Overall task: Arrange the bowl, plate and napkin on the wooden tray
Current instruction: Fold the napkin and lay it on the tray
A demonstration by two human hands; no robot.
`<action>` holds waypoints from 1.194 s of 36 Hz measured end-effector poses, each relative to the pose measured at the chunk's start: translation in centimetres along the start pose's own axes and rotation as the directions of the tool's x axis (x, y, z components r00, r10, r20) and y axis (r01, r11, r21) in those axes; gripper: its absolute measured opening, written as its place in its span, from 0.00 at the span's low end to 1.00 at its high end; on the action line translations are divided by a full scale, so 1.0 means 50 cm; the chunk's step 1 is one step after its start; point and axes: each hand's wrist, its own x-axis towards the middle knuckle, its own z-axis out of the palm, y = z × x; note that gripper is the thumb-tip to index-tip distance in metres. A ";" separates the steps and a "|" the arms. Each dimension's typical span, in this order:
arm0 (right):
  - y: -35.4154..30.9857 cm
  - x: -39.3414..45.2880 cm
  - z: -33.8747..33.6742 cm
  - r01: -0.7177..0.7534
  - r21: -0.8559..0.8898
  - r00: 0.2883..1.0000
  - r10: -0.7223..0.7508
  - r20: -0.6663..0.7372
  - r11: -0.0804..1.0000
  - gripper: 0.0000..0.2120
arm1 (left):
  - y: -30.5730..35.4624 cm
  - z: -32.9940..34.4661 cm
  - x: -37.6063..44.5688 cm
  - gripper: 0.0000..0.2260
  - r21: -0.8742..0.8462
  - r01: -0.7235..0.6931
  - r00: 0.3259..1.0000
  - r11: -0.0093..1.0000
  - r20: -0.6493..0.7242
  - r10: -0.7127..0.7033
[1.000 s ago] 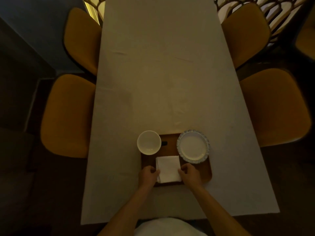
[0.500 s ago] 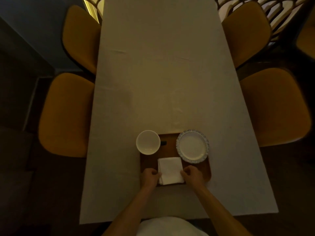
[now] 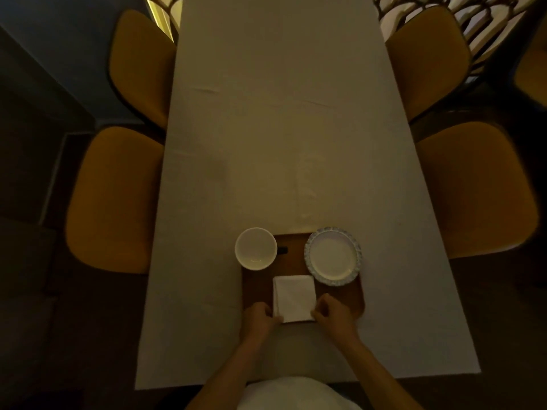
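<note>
A wooden tray (image 3: 257,287) lies near the table's front edge. At its far left corner stands a white bowl (image 3: 256,248), overhanging the tray's left side. A white plate with a patterned rim (image 3: 333,259) occupies the far right corner. A folded white napkin (image 3: 293,297) lies on the tray's near middle. My left hand (image 3: 260,318) pinches the napkin's near left corner, and my right hand (image 3: 333,313) pinches its near right corner.
A pale tablecloth (image 3: 281,128) covers the long table. Two mustard chairs stand on the left (image 3: 112,199) and two on the right (image 3: 476,187). A small dark slot (image 3: 282,249) shows on the tray between bowl and plate.
The napkin has shifted slightly toward me and to the right on the tray, with both hands still at its near corners. Bowl and plate have stayed put.
</note>
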 end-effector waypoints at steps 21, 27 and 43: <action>-0.021 0.009 -0.006 0.155 -0.043 0.986 -0.152 0.067 0.987 0.05 | -0.026 -0.023 0.015 0.16 0.047 -0.167 0.975 0.985 -0.141 0.172; -0.042 0.013 -0.014 0.204 -0.043 0.971 -0.197 0.134 0.978 0.27 | -0.031 -0.012 0.003 0.33 0.093 -0.380 0.918 0.920 -0.086 0.388; -0.032 0.036 -0.019 0.189 -0.273 0.968 -0.133 0.212 0.943 0.42 | -0.030 -0.006 0.025 0.39 0.262 -0.293 0.951 0.920 -0.024 0.309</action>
